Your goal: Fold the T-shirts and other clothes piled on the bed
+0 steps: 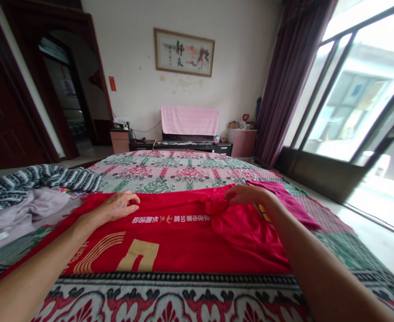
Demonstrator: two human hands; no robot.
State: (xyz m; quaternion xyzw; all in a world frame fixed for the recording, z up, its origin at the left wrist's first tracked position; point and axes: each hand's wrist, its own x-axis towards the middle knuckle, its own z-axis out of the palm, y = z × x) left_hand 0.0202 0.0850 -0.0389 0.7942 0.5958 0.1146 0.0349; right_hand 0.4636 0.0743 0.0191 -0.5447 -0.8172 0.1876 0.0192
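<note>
A red T-shirt [180, 246] with gold and white printing lies spread sideways on the patterned bed cover. My left hand [118, 206] rests on its far edge at the left, fingers loosely bent and thumb apart from them. At the right, my right hand [246, 195] has its fingertips closed on a bunched fold of the shirt. The cloth around that hand is wrinkled, while the printed part lies fairly flat. Just beyond my right wrist is a folded magenta garment [293, 205], partly covered by the red shirt and my arm.
A black-and-white striped garment [49, 176] and a pale grey garment [32, 208] lie heaped at the left. The bed cover [170, 172] has a floral pattern. Beyond it stands a low black cabinet [143, 146] below a pink cloth [189, 120]. Sliding glass doors [344, 112] line the right.
</note>
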